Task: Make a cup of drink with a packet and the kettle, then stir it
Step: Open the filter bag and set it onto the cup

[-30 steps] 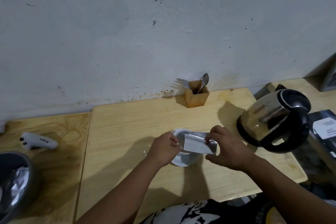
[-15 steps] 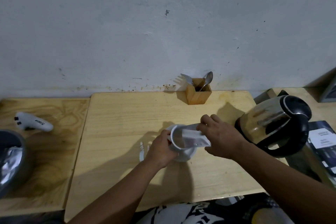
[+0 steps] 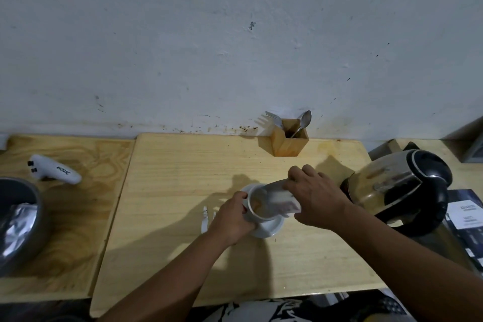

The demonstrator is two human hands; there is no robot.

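A white cup (image 3: 254, 206) stands on a white saucer (image 3: 271, 227) in the middle of the wooden table (image 3: 183, 178). My left hand (image 3: 232, 218) grips the cup's left side. My right hand (image 3: 317, 197) holds a silver packet (image 3: 278, 197) tilted with its open end over the cup's mouth; brownish powder lies inside the cup. A steel kettle (image 3: 400, 191) with a black handle sits just right of my right hand. A spoon (image 3: 303, 121) and a fork (image 3: 274, 119) stand in a wooden holder (image 3: 288, 142) by the wall.
A torn white strip (image 3: 204, 219) lies left of the saucer. A white gadget (image 3: 56, 170) and a grey pot with foil (image 3: 18, 222) sit on the left table. Dark leaflets (image 3: 467, 219) lie at the far right. The wall runs behind the holder.
The packet went from flat between both hands to tipped into the cup. My left hand let go of it and took the cup's side. A torn strip now lies beside the saucer.
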